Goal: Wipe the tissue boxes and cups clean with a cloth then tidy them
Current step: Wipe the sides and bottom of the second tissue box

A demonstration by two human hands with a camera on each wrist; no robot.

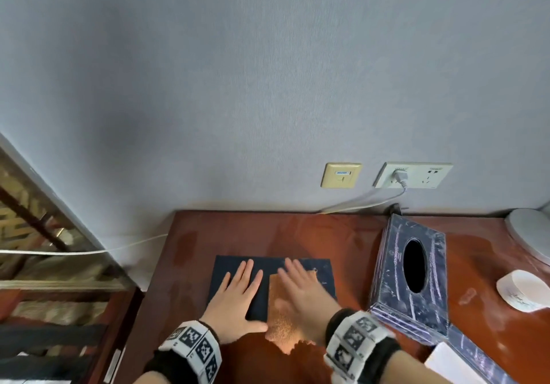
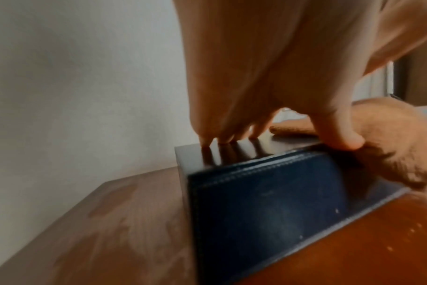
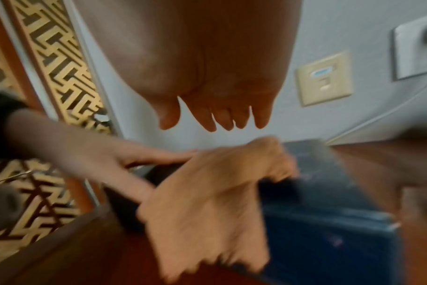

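A dark navy tissue box (image 1: 323, 276) lies flat on the red-brown table (image 1: 238, 228), close to me. My left hand (image 1: 238, 291) lies on the left half of its top with straight fingers (image 2: 222, 137). An orange-tan cloth (image 1: 281, 327) is draped over the box's right half and near edge. My right hand (image 1: 300, 291) rests flat on that cloth, fingers straight (image 3: 219, 119). A marbled tissue box (image 1: 410, 279) with an oval opening stands to the right. A white cup (image 1: 520, 294) sits further right. In the wrist views the cloth (image 3: 207, 202) hangs down the box (image 2: 263, 202).
Another marbled box (image 1: 476, 357) and a white sheet (image 1: 446, 363) lie at the bottom right. A round white object (image 1: 529, 234) sits at the far right edge. Wall sockets (image 1: 413, 175) with a plugged cable are behind. The table's left edge (image 1: 154, 279) drops beside a patterned screen (image 1: 35, 228).
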